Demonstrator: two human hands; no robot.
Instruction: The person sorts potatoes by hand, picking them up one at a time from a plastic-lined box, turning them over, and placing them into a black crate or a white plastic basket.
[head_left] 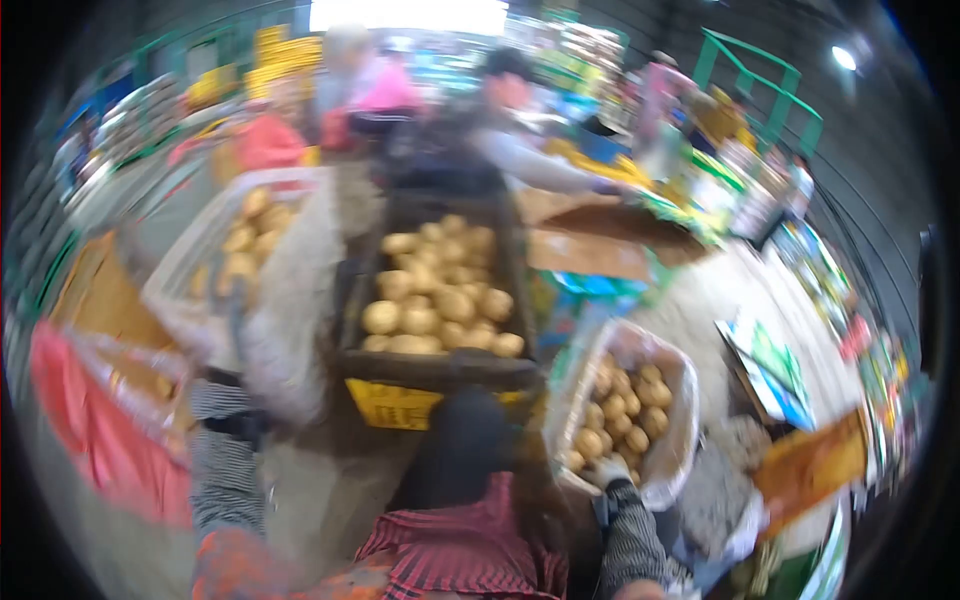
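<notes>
A dark crate (440, 366) holding many potatoes (425, 290) stands straight ahead of me, with a yellow label on its near side. My left hand (225, 325), in a greyish glove, stretches forward over the near side of a plastic-lined box (290, 290) with potatoes; motion blur hides its fingers. On the other side, my right hand (608, 470), in a pale glove, is at the near edge of another lined box (685, 400) filled with potatoes. Its fingers are too blurred to show whether they grip one. Striped sleeves cover both forearms.
Beyond the crate, a person (505, 110) reaches an arm over brown cardboard (620, 235). A pink bag (105, 420) lies at my left. At right are an orange-brown board (810, 460) and a grey bundle (715, 495). Other people and stacked goods are farther back.
</notes>
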